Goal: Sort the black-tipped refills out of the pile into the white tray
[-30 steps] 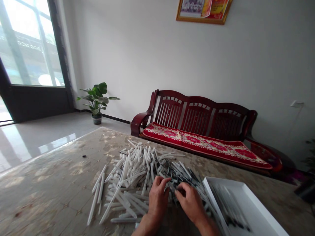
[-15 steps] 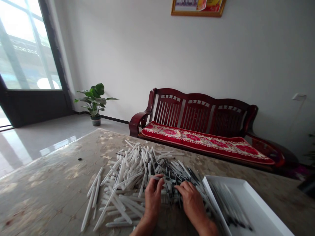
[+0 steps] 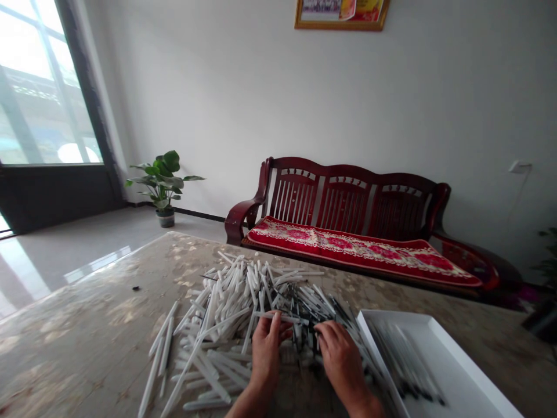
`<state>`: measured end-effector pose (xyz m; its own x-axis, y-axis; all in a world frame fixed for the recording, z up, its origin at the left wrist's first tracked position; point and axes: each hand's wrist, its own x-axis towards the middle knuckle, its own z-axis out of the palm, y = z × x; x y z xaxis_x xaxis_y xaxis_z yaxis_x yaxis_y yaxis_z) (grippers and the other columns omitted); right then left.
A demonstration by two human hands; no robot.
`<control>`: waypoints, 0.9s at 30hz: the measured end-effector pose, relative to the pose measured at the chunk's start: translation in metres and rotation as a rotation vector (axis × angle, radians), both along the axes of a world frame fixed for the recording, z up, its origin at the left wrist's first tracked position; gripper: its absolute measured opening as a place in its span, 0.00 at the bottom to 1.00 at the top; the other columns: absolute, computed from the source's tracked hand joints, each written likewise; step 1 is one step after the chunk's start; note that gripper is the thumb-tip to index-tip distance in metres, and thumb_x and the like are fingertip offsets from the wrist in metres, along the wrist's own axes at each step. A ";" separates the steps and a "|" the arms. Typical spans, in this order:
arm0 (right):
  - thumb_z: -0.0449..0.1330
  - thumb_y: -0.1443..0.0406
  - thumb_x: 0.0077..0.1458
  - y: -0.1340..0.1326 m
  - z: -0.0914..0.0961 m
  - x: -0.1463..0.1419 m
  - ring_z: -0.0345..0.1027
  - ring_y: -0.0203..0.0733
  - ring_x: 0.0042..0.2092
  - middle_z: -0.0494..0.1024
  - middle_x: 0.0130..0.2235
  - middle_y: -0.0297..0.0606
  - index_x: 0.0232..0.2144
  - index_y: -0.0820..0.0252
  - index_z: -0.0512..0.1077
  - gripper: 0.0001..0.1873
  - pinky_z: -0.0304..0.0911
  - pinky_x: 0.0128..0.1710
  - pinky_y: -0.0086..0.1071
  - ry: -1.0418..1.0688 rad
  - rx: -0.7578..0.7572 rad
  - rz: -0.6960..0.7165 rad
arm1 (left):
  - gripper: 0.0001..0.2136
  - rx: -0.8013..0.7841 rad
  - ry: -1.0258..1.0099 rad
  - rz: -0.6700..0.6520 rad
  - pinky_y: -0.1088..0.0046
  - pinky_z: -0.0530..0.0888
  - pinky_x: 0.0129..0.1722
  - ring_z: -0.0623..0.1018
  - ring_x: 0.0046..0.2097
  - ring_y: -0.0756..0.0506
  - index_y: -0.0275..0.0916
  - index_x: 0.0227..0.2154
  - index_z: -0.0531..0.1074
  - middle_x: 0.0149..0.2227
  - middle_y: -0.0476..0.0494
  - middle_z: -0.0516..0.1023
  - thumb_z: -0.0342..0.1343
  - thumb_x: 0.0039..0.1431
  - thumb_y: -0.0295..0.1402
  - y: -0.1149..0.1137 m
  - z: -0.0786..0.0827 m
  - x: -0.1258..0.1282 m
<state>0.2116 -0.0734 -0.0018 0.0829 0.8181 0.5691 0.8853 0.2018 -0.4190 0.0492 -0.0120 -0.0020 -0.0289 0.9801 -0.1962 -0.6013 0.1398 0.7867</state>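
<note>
A big heap of white pen barrels (image 3: 217,319) and thin dark refills (image 3: 308,305) lies on the patterned table (image 3: 87,342). My left hand (image 3: 266,351) rests in the heap with its fingers pinched on one white pen barrel (image 3: 278,317) that lies crosswise. My right hand (image 3: 342,357) sits just to the right, fingers curled down into the dark refills; what it grips is hidden. Both hands are close together near the table's front edge.
A white tray (image 3: 452,371) with several dark pens stands at the right, close to my right hand. Behind the table stand a dark red wooden bench (image 3: 348,203) with a red cushion, a potted plant (image 3: 163,183) and a large window (image 3: 39,98).
My left hand has lifted a white barrel out of the heap and holds it crosswise. My right hand stays curled in the refills. The view has tilted slightly.
</note>
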 end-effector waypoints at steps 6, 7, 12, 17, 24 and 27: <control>0.55 0.46 0.61 0.002 -0.004 0.003 0.79 0.48 0.38 0.83 0.38 0.44 0.41 0.58 0.75 0.23 0.74 0.37 0.38 0.785 0.073 -0.083 | 0.22 -0.058 -0.095 -0.017 0.72 0.80 0.31 0.84 0.32 0.44 0.38 0.32 0.71 0.29 0.49 0.80 0.73 0.40 0.45 0.002 -0.001 0.001; 0.56 0.45 0.59 0.002 -0.002 0.000 0.79 0.49 0.38 0.83 0.37 0.44 0.41 0.58 0.75 0.24 0.74 0.37 0.38 0.844 0.066 -0.075 | 0.21 -0.064 -0.113 -0.023 0.73 0.80 0.30 0.83 0.32 0.45 0.38 0.31 0.71 0.28 0.49 0.80 0.73 0.41 0.43 0.002 -0.001 0.001; 0.55 0.46 0.60 -0.001 0.009 -0.018 0.79 0.48 0.38 0.83 0.36 0.43 0.39 0.57 0.75 0.23 0.74 0.38 0.38 0.883 0.068 -0.077 | 0.12 -0.098 -0.158 -0.053 0.76 0.80 0.30 0.83 0.31 0.47 0.38 0.31 0.71 0.28 0.48 0.80 0.70 0.50 0.35 -0.003 0.004 0.003; 0.57 0.46 0.59 -0.002 0.012 -0.026 0.78 0.48 0.34 0.83 0.34 0.43 0.38 0.57 0.75 0.21 0.74 0.36 0.38 0.910 0.073 -0.066 | 0.08 -0.162 -0.199 -0.095 0.78 0.81 0.29 0.84 0.31 0.48 0.37 0.31 0.71 0.28 0.47 0.81 0.67 0.55 0.28 -0.007 0.011 0.004; 0.59 0.47 0.57 -0.003 0.016 -0.029 0.77 0.47 0.34 0.83 0.34 0.42 0.38 0.58 0.75 0.21 0.72 0.32 0.36 1.002 0.079 -0.048 | 0.06 -0.210 -0.225 -0.147 0.80 0.80 0.27 0.83 0.29 0.49 0.35 0.30 0.72 0.27 0.47 0.80 0.64 0.57 0.25 -0.005 0.017 0.002; 0.60 0.47 0.56 -0.003 0.015 -0.026 0.76 0.46 0.33 0.83 0.33 0.42 0.37 0.58 0.75 0.21 0.70 0.31 0.34 1.020 0.108 -0.050 | 0.07 -0.206 -0.212 -0.172 0.80 0.80 0.26 0.83 0.28 0.49 0.36 0.30 0.72 0.27 0.47 0.80 0.66 0.56 0.25 -0.004 0.016 0.001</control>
